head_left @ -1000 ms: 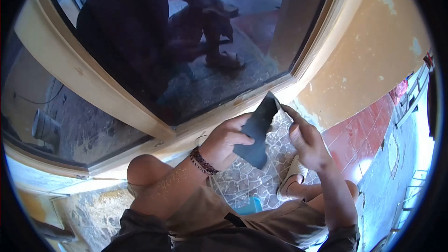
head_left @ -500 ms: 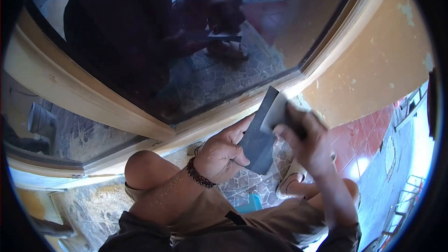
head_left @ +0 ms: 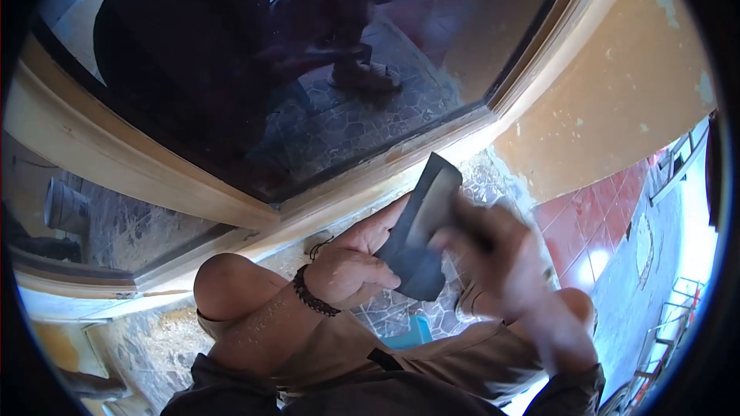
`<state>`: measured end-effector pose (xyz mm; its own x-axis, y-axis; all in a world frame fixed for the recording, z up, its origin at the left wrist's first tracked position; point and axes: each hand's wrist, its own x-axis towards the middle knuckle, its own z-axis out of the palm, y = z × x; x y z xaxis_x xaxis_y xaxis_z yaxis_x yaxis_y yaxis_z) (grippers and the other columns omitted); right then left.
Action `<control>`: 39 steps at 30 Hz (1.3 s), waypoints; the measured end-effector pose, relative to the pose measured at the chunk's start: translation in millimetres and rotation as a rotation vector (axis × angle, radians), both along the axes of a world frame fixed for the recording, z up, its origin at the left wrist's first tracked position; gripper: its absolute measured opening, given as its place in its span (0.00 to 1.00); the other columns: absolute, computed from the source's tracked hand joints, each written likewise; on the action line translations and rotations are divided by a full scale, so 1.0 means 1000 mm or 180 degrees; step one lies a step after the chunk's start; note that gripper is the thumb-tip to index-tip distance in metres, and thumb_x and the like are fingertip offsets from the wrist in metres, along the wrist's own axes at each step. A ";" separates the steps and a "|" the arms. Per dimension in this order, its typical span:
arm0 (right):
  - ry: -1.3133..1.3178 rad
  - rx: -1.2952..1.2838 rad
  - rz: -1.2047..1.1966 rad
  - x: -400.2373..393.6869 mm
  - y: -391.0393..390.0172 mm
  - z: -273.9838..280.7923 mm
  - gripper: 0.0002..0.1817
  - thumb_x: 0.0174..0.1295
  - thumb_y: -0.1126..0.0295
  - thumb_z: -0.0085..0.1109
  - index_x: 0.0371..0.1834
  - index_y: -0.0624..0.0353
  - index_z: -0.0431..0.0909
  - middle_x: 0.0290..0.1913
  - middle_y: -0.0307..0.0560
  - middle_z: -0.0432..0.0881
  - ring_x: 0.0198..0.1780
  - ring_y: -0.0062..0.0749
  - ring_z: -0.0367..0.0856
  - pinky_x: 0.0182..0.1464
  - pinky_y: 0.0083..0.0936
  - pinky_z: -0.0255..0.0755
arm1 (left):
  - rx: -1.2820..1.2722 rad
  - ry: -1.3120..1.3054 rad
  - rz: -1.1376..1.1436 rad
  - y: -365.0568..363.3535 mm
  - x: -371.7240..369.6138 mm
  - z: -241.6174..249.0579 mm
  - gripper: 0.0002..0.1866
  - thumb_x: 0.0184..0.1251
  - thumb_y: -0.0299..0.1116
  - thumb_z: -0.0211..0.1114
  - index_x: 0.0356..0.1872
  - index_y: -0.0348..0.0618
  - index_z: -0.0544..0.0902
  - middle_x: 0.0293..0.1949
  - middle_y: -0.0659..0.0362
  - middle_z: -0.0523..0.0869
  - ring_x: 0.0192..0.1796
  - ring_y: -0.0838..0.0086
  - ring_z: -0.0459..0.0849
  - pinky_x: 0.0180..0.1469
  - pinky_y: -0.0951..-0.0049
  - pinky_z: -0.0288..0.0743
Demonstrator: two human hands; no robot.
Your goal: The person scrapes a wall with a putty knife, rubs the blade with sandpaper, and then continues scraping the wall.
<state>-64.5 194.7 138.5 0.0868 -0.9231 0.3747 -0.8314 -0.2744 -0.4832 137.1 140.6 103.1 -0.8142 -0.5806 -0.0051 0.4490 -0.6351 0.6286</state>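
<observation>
Stone-patterned floor (head_left: 401,316) below a wood-framed glass door (head_left: 254,208).
Left hand (head_left: 347,266) grips the dark sheet's (head_left: 416,239) near edge above the knees; right hand (head_left: 501,262), blurred, grip unclear. Sheet likely thin, flexible, light: best held by its edges.

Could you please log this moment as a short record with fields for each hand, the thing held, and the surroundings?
left hand: left hand grips the dark sheet from the side, beaded bracelet on the wrist
right hand: right hand is at the sheet's right edge; motion-blurred, so its grip cannot be told
held thing: dark, flat, bent sheet, upper end towards the frame
surroundings: wooden frame with glass pane reflecting a crouched person; stone-pattern floor; red tiles; orange wall
posture: crouched, bare knee dusty
</observation>
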 end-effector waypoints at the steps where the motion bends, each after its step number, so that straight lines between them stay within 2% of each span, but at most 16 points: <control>1: -0.0033 0.0031 0.0022 -0.001 -0.002 0.001 0.28 0.54 0.53 0.71 0.50 0.64 0.81 0.23 0.48 0.81 0.22 0.29 0.79 0.21 0.27 0.74 | 0.0213 0.0107 -0.0152 -0.001 0.001 0.004 0.55 0.35 0.15 0.57 0.76 0.36 0.46 0.76 0.54 0.51 0.78 0.70 0.47 0.77 0.69 0.41; 4: -0.0391 0.0206 -0.0432 -0.011 -0.009 -0.005 0.27 0.54 0.53 0.71 0.50 0.63 0.81 0.23 0.47 0.81 0.22 0.29 0.79 0.20 0.27 0.72 | -0.0384 -0.0271 0.0302 0.003 -0.003 -0.011 0.56 0.36 0.12 0.58 0.75 0.32 0.43 0.74 0.49 0.55 0.75 0.63 0.58 0.75 0.65 0.51; 7: 0.0058 0.0140 0.0226 0.008 0.011 0.007 0.24 0.56 0.56 0.69 0.49 0.63 0.82 0.24 0.46 0.82 0.21 0.28 0.79 0.22 0.25 0.73 | -0.0074 0.0048 -0.0087 -0.002 0.000 0.000 0.56 0.37 0.12 0.58 0.75 0.31 0.42 0.75 0.50 0.53 0.75 0.63 0.57 0.75 0.64 0.50; 8: 0.0067 0.0511 0.0142 0.012 0.017 0.011 0.24 0.57 0.55 0.68 0.50 0.61 0.82 0.25 0.47 0.82 0.21 0.27 0.79 0.24 0.26 0.74 | -0.0192 -0.0011 0.0076 -0.002 -0.001 -0.002 0.56 0.37 0.12 0.58 0.75 0.31 0.42 0.75 0.50 0.54 0.75 0.63 0.57 0.75 0.64 0.50; 11: -0.0758 0.0265 -0.0624 -0.010 -0.010 0.009 0.27 0.52 0.51 0.71 0.50 0.57 0.83 0.25 0.50 0.80 0.21 0.30 0.80 0.24 0.30 0.75 | -0.0407 -0.0305 0.0289 0.006 -0.004 0.001 0.55 0.37 0.12 0.59 0.75 0.32 0.43 0.74 0.48 0.56 0.75 0.62 0.58 0.75 0.62 0.50; 14: -0.0023 0.0484 0.0126 0.013 0.019 0.010 0.25 0.54 0.54 0.70 0.49 0.59 0.83 0.25 0.49 0.81 0.21 0.30 0.80 0.24 0.27 0.75 | 0.0246 0.0213 -0.0264 0.000 -0.001 -0.005 0.56 0.37 0.13 0.57 0.76 0.38 0.45 0.76 0.52 0.51 0.77 0.69 0.52 0.73 0.67 0.54; 18: -0.0558 0.0513 -0.0529 -0.008 0.001 0.003 0.27 0.50 0.50 0.73 0.49 0.57 0.83 0.23 0.49 0.80 0.20 0.27 0.78 0.22 0.28 0.73 | -0.0122 -0.0225 0.0003 0.006 0.002 -0.006 0.56 0.38 0.11 0.55 0.76 0.39 0.42 0.76 0.52 0.49 0.76 0.66 0.53 0.74 0.66 0.53; 22: -0.0324 0.0404 -0.0082 -0.002 0.008 -0.001 0.27 0.51 0.53 0.73 0.50 0.60 0.82 0.25 0.48 0.81 0.22 0.26 0.78 0.22 0.27 0.73 | 0.0061 0.0026 -0.0067 0.007 0.001 -0.004 0.55 0.39 0.12 0.57 0.76 0.38 0.42 0.77 0.52 0.48 0.77 0.67 0.50 0.74 0.66 0.52; 23: -0.0438 0.0305 -0.0286 -0.006 0.003 0.001 0.28 0.50 0.54 0.73 0.50 0.60 0.82 0.24 0.48 0.81 0.22 0.26 0.78 0.22 0.27 0.73 | -0.0521 -0.0241 0.0100 0.006 0.003 -0.007 0.56 0.39 0.12 0.57 0.76 0.38 0.42 0.76 0.52 0.49 0.77 0.66 0.52 0.74 0.65 0.51; 26: -0.0001 0.0457 0.0159 0.011 0.016 0.017 0.25 0.52 0.58 0.73 0.49 0.64 0.82 0.23 0.47 0.81 0.22 0.29 0.79 0.21 0.26 0.73 | 0.0120 0.0196 -0.0214 0.005 0.001 0.002 0.56 0.39 0.14 0.58 0.76 0.37 0.41 0.77 0.52 0.47 0.78 0.67 0.47 0.76 0.65 0.44; 28: -0.0447 0.0092 0.0221 0.003 0.008 0.005 0.25 0.51 0.59 0.74 0.48 0.64 0.82 0.23 0.50 0.81 0.22 0.30 0.80 0.22 0.26 0.73 | 0.0070 0.0195 -0.0123 0.005 0.001 0.003 0.55 0.40 0.14 0.59 0.76 0.36 0.41 0.76 0.52 0.49 0.78 0.67 0.47 0.76 0.65 0.44; 30: -0.0871 0.0181 -0.0586 -0.008 -0.008 0.014 0.26 0.50 0.59 0.75 0.47 0.65 0.82 0.24 0.51 0.81 0.21 0.33 0.79 0.26 0.28 0.75 | -0.0091 0.0076 0.0019 0.007 -0.001 0.000 0.55 0.41 0.14 0.59 0.76 0.36 0.41 0.76 0.53 0.49 0.78 0.67 0.47 0.76 0.66 0.43; 32: 0.0002 0.0453 0.0095 0.007 0.015 0.014 0.25 0.51 0.60 0.74 0.48 0.66 0.81 0.25 0.51 0.82 0.22 0.32 0.80 0.28 0.27 0.77 | 0.0091 0.0167 -0.0077 0.005 -0.001 0.006 0.55 0.42 0.14 0.60 0.76 0.35 0.41 0.77 0.53 0.47 0.78 0.68 0.43 0.77 0.65 0.41; 34: -0.0312 0.0502 0.0000 0.008 0.007 0.020 0.26 0.52 0.60 0.73 0.49 0.67 0.81 0.26 0.50 0.82 0.22 0.32 0.80 0.27 0.26 0.76 | 0.0259 0.0217 -0.0180 0.005 0.001 0.007 0.55 0.43 0.15 0.61 0.75 0.34 0.41 0.78 0.53 0.44 0.79 0.69 0.40 0.77 0.65 0.39; 36: -0.1046 0.0344 -0.0552 -0.010 -0.009 0.018 0.26 0.52 0.59 0.73 0.50 0.67 0.81 0.26 0.50 0.83 0.22 0.31 0.81 0.27 0.26 0.76 | -0.0182 -0.0090 -0.0176 0.009 0.009 -0.009 0.53 0.45 0.13 0.59 0.76 0.36 0.41 0.77 0.53 0.48 0.78 0.67 0.49 0.75 0.63 0.48; 39: -0.0474 0.0384 0.0054 0.001 0.010 0.009 0.26 0.51 0.61 0.75 0.49 0.67 0.81 0.24 0.49 0.82 0.22 0.29 0.79 0.25 0.25 0.74 | -0.0082 0.0112 -0.0208 0.004 0.007 0.000 0.53 0.46 0.11 0.58 0.76 0.36 0.41 0.76 0.51 0.51 0.77 0.66 0.53 0.75 0.63 0.50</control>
<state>-63.0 204.4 147.6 0.0547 -0.9610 0.2712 -0.7440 -0.2203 -0.6308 144.2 144.8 102.9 -0.8498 -0.5257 0.0385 0.4292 -0.6476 0.6296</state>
